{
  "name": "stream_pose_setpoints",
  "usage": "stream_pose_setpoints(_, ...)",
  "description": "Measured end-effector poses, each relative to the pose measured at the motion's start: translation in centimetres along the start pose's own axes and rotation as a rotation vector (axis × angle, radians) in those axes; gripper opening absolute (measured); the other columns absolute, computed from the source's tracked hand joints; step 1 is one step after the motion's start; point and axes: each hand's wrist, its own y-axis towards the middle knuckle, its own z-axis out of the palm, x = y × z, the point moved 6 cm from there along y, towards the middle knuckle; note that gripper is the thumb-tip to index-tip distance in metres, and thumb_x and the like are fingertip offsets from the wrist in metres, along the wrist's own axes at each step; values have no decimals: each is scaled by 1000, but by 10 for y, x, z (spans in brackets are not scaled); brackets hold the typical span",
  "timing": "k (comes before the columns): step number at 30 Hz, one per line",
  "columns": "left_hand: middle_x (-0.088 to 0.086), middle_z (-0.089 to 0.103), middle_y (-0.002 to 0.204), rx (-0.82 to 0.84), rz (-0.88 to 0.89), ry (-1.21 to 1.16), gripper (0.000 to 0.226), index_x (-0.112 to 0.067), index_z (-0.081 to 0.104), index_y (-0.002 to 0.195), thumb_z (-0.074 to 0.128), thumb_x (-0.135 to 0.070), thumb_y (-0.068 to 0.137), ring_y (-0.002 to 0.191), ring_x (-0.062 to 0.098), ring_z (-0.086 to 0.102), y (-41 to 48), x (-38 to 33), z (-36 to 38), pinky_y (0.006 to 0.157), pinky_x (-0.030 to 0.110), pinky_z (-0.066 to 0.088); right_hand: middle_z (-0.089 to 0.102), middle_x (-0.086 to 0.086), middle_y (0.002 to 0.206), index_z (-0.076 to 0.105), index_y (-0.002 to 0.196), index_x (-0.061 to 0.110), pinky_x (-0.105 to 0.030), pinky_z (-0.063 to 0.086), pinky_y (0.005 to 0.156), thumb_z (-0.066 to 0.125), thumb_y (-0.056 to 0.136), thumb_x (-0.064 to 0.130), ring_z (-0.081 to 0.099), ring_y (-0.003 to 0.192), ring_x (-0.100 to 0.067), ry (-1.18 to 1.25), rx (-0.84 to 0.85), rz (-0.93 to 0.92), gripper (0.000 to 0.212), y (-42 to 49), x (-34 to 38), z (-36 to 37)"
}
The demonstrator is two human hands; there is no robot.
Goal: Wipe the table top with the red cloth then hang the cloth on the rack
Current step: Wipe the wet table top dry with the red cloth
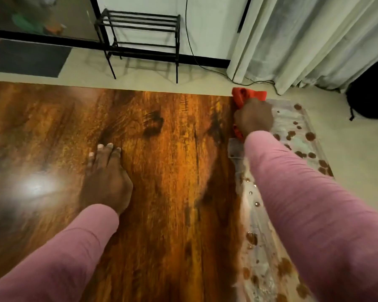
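— Began with the biggest?

— Noted the table top (172, 171) first: dark glossy wood across most of the view, with a patch of glare at its left. Next, took in the pale curtain (303, 40) hanging at the far right, down to the floor.

— And lower down?

— Spotted a pale rug (292, 127) with brown blotches, lying on the floor along the table's right edge. Saw the black rack (140, 40) standing beyond the far edge, against the wall, well apart from both hands.

— Checked the hands?

— Found the left hand (105, 182) resting flat on the wood near the middle, fingers straight and slightly spread, gripping nothing. Found the right hand (253, 118) at the far right corner, knuckles up, fingers clenched round the red cloth (249, 94). Noticed pink sleeves (314, 203) on both arms.

— Placed the cloth exactly?

— Bunched under that fist, right at the table's corner edge, with folds poking out beyond the fingers on the far side and a small bit showing on the near side.
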Motion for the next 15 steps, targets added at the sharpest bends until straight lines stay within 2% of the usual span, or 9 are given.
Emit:
stream_pose_setpoints(3,18,38,146,-23,41,-65,48,-3,49,131,35,-13,87,138,38,26,-5,-57,9,117,46,15,62,-15,109,64,110,13,-39,50,82,56,83,24,60,99,-34,129,118,-193,30,-40,72,28)
stream_pose_setpoints(6,18,30,151,41,188,-63,55,-5,36,142,42,-16,88,142,33,19,-14,-137,37,116,36,3,63,-11,112,60,119,18,-38,48,86,52,82,19,53,109,-32,108,230,-515,38,-70,105,38)
stream_pose_setpoints(8,14,30,152,18,190,-56,55,-7,34,143,39,-14,89,144,28,16,-16,-156,47,116,31,-3,64,-9,115,60,121,22,-39,47,87,51,81,17,52,111,-31,73,240,-596,40,-57,84,29)
stream_pose_setpoints(9,12,31,152,2,178,-55,53,-7,36,143,37,-12,90,143,27,17,-16,-157,50,115,30,-3,65,-8,113,61,119,24,-38,48,85,51,83,17,55,107,-31,57,207,-565,38,-42,64,22)
stream_pose_setpoints(12,8,32,152,-9,167,-71,50,-8,38,142,38,-11,93,143,27,17,-18,-149,53,113,29,-2,65,-11,103,64,112,19,-40,52,83,51,86,17,61,94,-31,35,65,-278,29,11,-19,2)
stream_pose_setpoints(15,8,30,153,-5,167,-93,48,-8,37,143,35,-12,94,143,27,16,-17,-148,56,112,29,0,65,-18,103,66,105,10,-43,53,82,52,84,19,62,92,-35,1,-22,-54,27,41,-73,-17)
